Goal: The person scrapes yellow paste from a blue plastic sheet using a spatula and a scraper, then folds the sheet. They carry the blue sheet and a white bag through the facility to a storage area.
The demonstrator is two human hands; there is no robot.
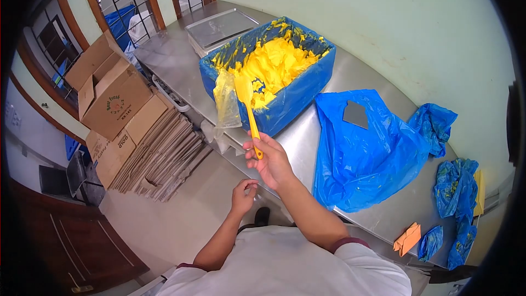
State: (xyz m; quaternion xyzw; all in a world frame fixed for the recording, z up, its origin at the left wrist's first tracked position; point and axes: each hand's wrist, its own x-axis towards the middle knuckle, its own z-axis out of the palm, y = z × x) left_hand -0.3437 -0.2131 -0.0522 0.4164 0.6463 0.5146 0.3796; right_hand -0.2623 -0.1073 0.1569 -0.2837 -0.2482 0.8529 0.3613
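My right hand (272,163) is closed around the handle of a yellow spatula (252,120). Its broad blade points away from me, above the near left corner of a crate lined with blue plastic (293,107). Inside the crate lies a soft, bright yellow mass (279,63), smeared up the liner walls. A clear plastic bag (226,101) with yellow smears hangs over the crate's near edge, beside the blade. Lower and to the left, my left hand (243,196) is held in front of my body with fingers curled in, and nothing shows in it.
A flat metal scale (219,27) stands behind the crate on the steel table (298,156). To the right lies a blue plastic sheet (367,159) with a dark square (355,115) on it. Crumpled blue plastic (456,186) and an orange folded piece (407,239) lie farther right. Stacked cardboard (159,159) stands left.
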